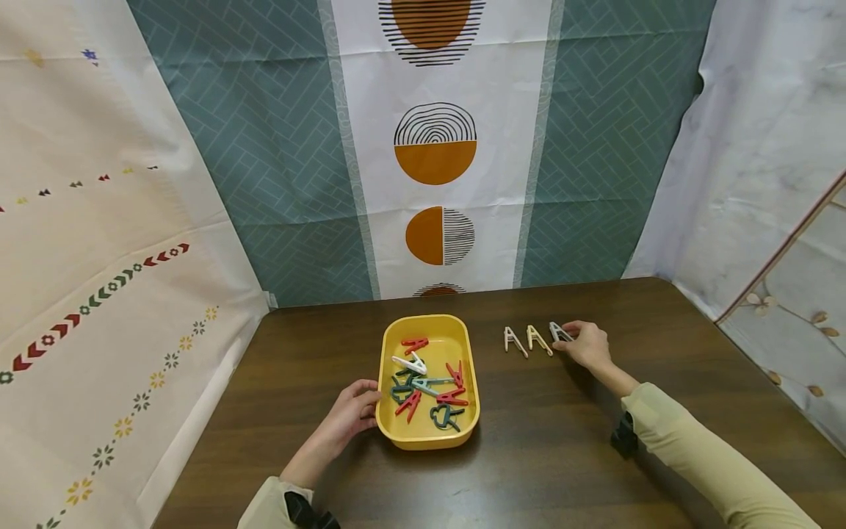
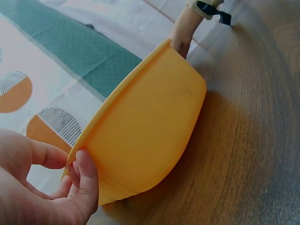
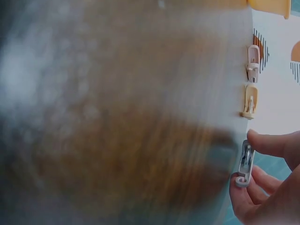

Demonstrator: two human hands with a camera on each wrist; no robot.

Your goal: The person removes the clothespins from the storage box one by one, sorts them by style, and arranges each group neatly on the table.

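A yellow plastic tub (image 1: 428,443) holds several clothespins in red, dark green, pale green and white. At its left side my left hand (image 1: 353,411) pinches the rim; in the left wrist view the fingertips (image 2: 85,161) lie against the outer wall. My right hand (image 1: 588,345) holds a grey clothespin (image 1: 560,332) at the table's far right, between thumb and fingers, as the right wrist view also shows. To its left stand a cream clothespin (image 1: 538,341) and a pale pinkish clothespin (image 1: 515,342), side by side in a row with their legs spread.
The dark wooden table (image 1: 529,470) carries the tub near its middle. A patterned cloth (image 1: 436,147) hangs behind the far edge, with a cream cloth (image 1: 99,294) on the left and a marbled cloth (image 1: 767,147) on the right. Black bands circle both wrists.
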